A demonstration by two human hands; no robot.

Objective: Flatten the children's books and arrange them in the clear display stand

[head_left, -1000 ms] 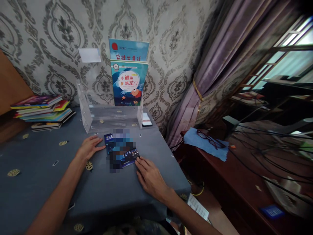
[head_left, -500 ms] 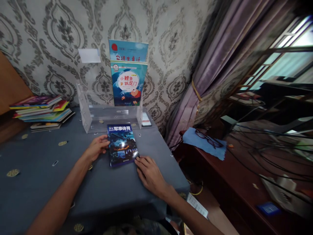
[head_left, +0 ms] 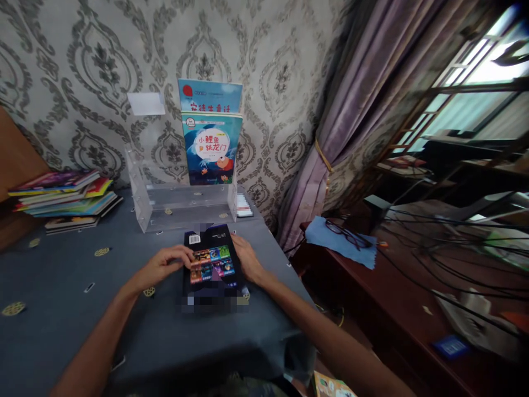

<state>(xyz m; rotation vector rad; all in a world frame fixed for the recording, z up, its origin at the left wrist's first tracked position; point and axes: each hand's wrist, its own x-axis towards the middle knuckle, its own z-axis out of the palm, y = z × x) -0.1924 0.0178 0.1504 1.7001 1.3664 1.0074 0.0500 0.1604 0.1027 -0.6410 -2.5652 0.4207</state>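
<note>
A dark book (head_left: pixel 212 263) is lifted between my hands over the grey tablecloth (head_left: pixel 61 298), its back cover with coloured picture squares and a barcode facing me. My left hand (head_left: pixel 163 266) grips its left edge with curled fingers. My right hand (head_left: pixel 247 259) holds the right edge, fingers along the cover. Behind the book stands a clear acrylic rack (head_left: pixel 182 201) holding two blue picture books (head_left: pixel 210 132) upright against the wall.
A stack of colourful books (head_left: pixel 61 196) lies at the back left of the table. To the right is a wooden desk (head_left: pixel 413 309) with glasses on a blue cloth (head_left: pixel 341 240) and many cables. A purple curtain (head_left: pixel 330 121) hangs beside the table.
The book was lying face up on the table; now both hands hold it by its edges and its back cover shows. My right hand moved from the lower corner to the right side.
</note>
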